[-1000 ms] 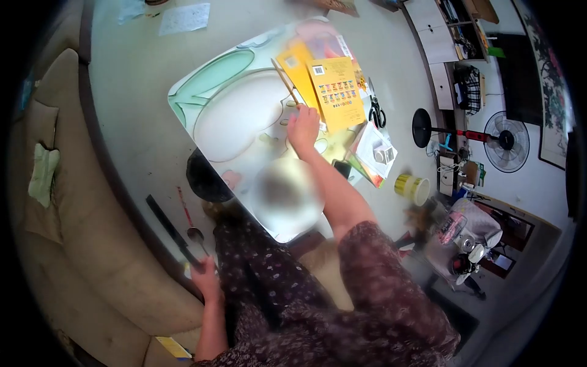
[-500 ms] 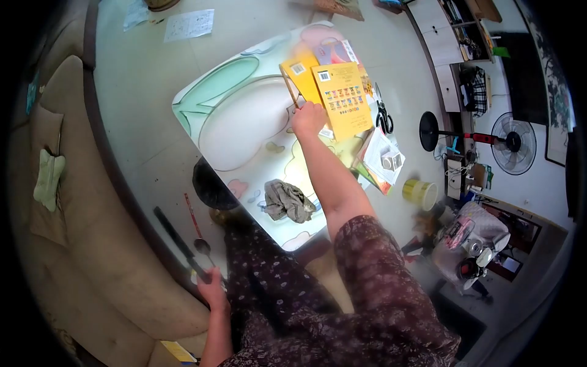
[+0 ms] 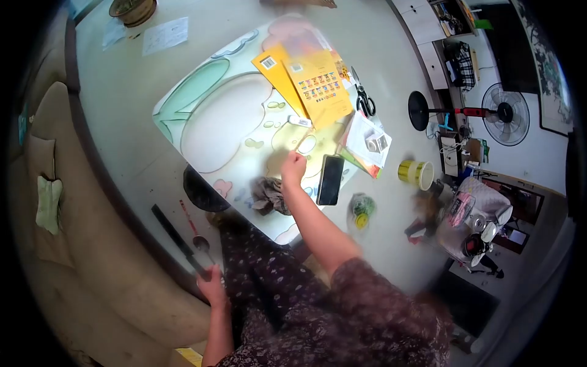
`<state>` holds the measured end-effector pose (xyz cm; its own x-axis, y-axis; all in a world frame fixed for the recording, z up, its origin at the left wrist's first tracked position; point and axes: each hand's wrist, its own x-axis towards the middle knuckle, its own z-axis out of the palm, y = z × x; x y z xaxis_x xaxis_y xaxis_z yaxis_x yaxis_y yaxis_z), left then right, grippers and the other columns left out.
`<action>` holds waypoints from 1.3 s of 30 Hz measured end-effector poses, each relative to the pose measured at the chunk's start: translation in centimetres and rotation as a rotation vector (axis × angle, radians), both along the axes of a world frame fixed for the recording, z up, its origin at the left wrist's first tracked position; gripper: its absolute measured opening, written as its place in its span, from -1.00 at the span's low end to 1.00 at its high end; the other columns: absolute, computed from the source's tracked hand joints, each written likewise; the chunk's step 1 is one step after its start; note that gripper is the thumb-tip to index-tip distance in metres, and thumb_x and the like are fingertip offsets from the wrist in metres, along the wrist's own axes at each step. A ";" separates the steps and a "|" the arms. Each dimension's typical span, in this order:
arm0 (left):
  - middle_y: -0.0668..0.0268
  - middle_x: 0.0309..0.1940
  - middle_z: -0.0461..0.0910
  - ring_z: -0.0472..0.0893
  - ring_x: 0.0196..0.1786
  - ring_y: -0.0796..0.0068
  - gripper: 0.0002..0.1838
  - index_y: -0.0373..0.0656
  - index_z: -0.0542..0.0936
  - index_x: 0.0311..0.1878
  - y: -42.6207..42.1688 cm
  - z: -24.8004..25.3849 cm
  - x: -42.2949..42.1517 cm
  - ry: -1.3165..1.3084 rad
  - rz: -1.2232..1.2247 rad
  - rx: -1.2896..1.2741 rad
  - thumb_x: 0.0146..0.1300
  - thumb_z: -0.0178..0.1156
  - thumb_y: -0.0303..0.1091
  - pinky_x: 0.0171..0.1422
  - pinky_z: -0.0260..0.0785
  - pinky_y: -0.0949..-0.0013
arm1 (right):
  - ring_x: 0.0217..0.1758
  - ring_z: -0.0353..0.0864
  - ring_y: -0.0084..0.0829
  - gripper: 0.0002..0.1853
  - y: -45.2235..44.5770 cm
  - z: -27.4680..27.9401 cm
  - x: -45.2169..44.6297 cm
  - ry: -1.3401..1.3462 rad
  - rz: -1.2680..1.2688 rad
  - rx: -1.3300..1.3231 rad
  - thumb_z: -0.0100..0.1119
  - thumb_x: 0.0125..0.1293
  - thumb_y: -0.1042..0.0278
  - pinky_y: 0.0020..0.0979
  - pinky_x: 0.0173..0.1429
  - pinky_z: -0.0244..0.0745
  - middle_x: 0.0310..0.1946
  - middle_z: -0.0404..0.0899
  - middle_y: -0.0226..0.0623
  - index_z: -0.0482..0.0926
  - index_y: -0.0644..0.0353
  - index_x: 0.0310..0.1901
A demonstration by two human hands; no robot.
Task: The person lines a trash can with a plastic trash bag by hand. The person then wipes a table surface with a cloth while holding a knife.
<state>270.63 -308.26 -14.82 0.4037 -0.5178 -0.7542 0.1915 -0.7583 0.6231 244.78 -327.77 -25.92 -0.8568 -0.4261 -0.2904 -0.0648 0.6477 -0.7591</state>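
My left hand [image 3: 211, 285] is closed low on the left, around a bundle of long utensils. From it stick out a long flat black thing [image 3: 172, 230], a metal spoon [image 3: 202, 243] and a thin red stick [image 3: 186, 213]. My right hand [image 3: 293, 168] is closed over the table [image 3: 223, 125], pinching a thin brown stick [image 3: 302, 139], blurred and possibly a chopstick. Just left of that hand lies a crumpled grey-brown cloth [image 3: 267, 197]. To its right rests a black phone [image 3: 330, 180]. Yellow booklets [image 3: 319, 88] lie beyond the hand.
Black scissors [image 3: 365, 101] and stacked papers [image 3: 364, 142] lie along the table's right side. A dark round stool [image 3: 205, 188] stands at its left edge. A sofa [image 3: 92, 244] runs along the left. On the floor to the right are a yellow-striped bin [image 3: 416, 175] and a standing fan [image 3: 505, 114].
My right hand has moved from the booklets back toward me, near the cloth, with the stick still in it. The phone now shows beside my forearm. My left hand stays about where it was.
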 end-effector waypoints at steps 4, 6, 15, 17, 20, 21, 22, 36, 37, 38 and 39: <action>0.39 -0.39 0.42 0.39 -0.33 0.57 -0.82 -0.25 0.43 -0.25 -0.7 0.9 -0.7 -0.045 -0.002 0.017 0.10 0.17 -0.44 -0.18 0.27 0.49 | -0.40 0.41 -0.40 -0.67 1.3 -0.3 -2.4 -0.344 -0.290 -0.037 -0.10 0.28 0.25 -0.37 -0.26 0.33 -0.46 0.48 -0.20 0.44 0.42 -0.40; 0.40 -0.39 0.41 0.39 -0.33 0.58 -0.83 -0.24 0.43 -0.25 -0.3 0.3 -0.4 -0.029 0.019 0.012 0.10 0.17 -0.45 -0.18 0.27 0.50 | -0.35 0.38 -0.46 -0.71 1.0 -0.3 -3.5 -0.413 -0.322 0.022 -0.06 0.26 0.24 -0.40 -0.24 0.29 -0.39 0.45 -0.29 0.46 0.36 -0.27; 0.41 -0.36 0.41 0.39 -0.32 0.59 -0.83 -0.23 0.41 -0.23 0.3 0.1 -0.1 0.003 0.043 0.007 0.11 0.15 -0.48 -0.17 0.27 0.51 | -0.10 0.50 -0.21 -0.56 0.3 -1.3 -5.7 -0.315 -0.337 0.222 0.05 0.20 0.19 -0.32 -0.06 0.36 -0.11 0.49 0.03 0.44 0.48 -0.09; 0.40 -0.37 0.42 0.39 -0.32 0.59 -0.83 -0.23 0.41 -0.24 0.2 0.1 0.0 0.000 0.042 0.006 0.11 0.15 -0.48 -0.17 0.27 0.50 | -0.09 0.48 -0.15 -0.59 0.1 -1.1 -5.6 -0.225 -0.343 0.282 0.05 0.20 0.19 -0.28 -0.03 0.36 -0.13 0.48 0.04 0.46 0.45 -0.12; 0.43 -0.41 0.38 0.38 -0.34 0.61 -0.83 -0.18 0.34 -0.30 -0.2 0.2 0.0 -0.007 0.038 0.015 0.12 0.16 -0.48 -0.20 0.26 0.51 | -0.08 0.45 -0.10 -0.62 -1.0 0.9 -4.9 0.156 -0.156 0.371 0.08 0.16 0.22 -0.24 0.01 0.35 -0.18 0.48 0.04 0.46 0.40 -0.12; 0.45 -0.45 0.34 0.37 -0.37 0.63 -0.78 -0.12 0.26 -0.35 -0.3 0.3 0.0 -0.012 0.031 0.024 0.14 0.16 -0.49 -0.23 0.24 0.51 | -0.06 0.41 -0.13 -0.71 -1.7 1.8 -4.5 0.246 -0.086 0.359 0.11 0.10 0.36 -0.22 0.01 0.33 -0.14 0.39 -0.08 0.46 0.23 -0.12; 0.45 -0.45 0.34 0.37 -0.37 0.63 -0.78 -0.12 0.26 -0.35 -0.3 0.3 0.1 -0.014 0.033 0.026 0.14 0.16 -0.49 -0.23 0.24 0.51 | -0.06 0.41 -0.13 -0.71 -2.3 1.8 -4.5 0.244 -0.084 0.361 0.11 0.10 0.36 -0.22 0.01 0.33 -0.14 0.39 -0.08 0.46 0.23 -0.12; 0.42 -0.40 0.41 0.39 -0.33 0.60 -0.85 -0.22 0.42 -0.31 0.3 -0.7 0.3 -0.024 0.040 -0.009 0.08 0.19 -0.45 -0.19 0.27 0.50 | -0.01 0.34 -0.19 -0.64 -3.4 -7.2 -9.6 1.313 0.787 0.104 0.06 0.07 0.33 -0.21 0.05 0.24 -0.10 0.36 -0.13 0.45 0.21 -0.05; 0.42 -0.40 0.41 0.39 -0.33 0.60 -0.85 -0.22 0.42 -0.31 0.1 -0.5 0.2 -0.023 0.039 -0.007 0.08 0.19 -0.45 -0.19 0.27 0.50 | -0.01 0.34 -0.19 -0.64 -3.1 -6.7 -9.4 1.313 0.788 0.106 0.06 0.07 0.33 -0.21 0.05 0.24 -0.10 0.36 -0.13 0.45 0.21 -0.05; 0.43 -0.43 0.37 0.37 -0.36 0.62 -0.83 -0.16 0.33 -0.34 -0.2 -0.2 0.1 -0.021 0.040 -0.002 0.11 0.17 -0.48 -0.21 0.26 0.51 | -0.06 0.37 -0.22 -0.68 -2.5 -5.2 -8.6 1.327 0.818 0.158 0.04 0.09 0.32 -0.24 0.01 0.27 -0.14 0.38 -0.15 0.46 0.22 -0.09; 0.45 -0.45 0.33 0.35 -0.39 0.64 -0.77 -0.10 0.25 -0.37 -0.4 -0.1 0.0 -0.020 0.041 0.002 0.13 0.15 -0.51 -0.23 0.24 0.52 | -0.12 0.40 -0.26 -0.71 -1.5 -3.5 -7.6 1.339 0.848 0.210 0.02 0.11 0.31 -0.27 -0.03 0.30 -0.19 0.41 -0.18 0.46 0.22 -0.13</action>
